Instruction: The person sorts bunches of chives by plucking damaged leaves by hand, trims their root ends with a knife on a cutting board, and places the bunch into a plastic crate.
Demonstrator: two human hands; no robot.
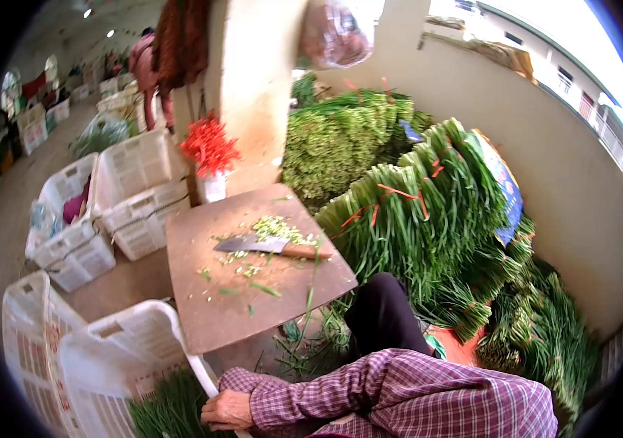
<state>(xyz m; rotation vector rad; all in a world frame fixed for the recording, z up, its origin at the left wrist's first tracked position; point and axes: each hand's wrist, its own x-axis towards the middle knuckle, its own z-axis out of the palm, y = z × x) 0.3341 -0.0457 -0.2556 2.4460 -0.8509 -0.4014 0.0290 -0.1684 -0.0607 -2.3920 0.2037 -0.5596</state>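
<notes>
My right hand (227, 410) is at the bottom, its fingers bent and closed over the rim of a white plastic basket (169, 314). Green leafy stalks (171, 405) lie inside this basket, beside the hand. A plaid sleeve covers the arm, which reaches in from the right. My left hand does not show. Ahead stands a brown board-topped table (205, 306). On it a knife (253, 244) with a wooden handle lies flat among chopped pale green bits (273, 228) and a few loose leaves.
Bundled green stalks (414, 219) with red ties are piled on the right by the wall. White crates (136, 171) stand at the left. Red ties (211, 146) fill a container behind the table. A person in pink clothing (143, 62) stands farther back. My knee (384, 314) is beside the table.
</notes>
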